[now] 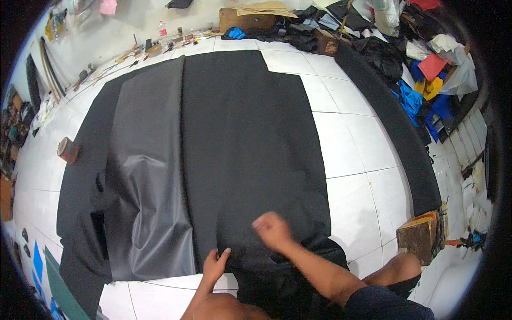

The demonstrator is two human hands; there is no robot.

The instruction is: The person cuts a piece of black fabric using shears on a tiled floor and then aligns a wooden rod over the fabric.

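Observation:
A large black sheet of material lies spread on the floor before me, with a shinier dark strip over its left part, creased toward the near end. My left hand rests at the near edge of the black sheet, thumb and fingers apart. Over the sheet's near right part is my right hand, its fingers curled closed; whatever they may hold is hidden. Close to my right forearm, the sheet's near right corner is rumpled in dark folds.
A roll of tape stands at the left. On the right lie a long black strip and a worn brown block. Tools and a bottle line the far wall. Heaped bags and cloth fill the far right.

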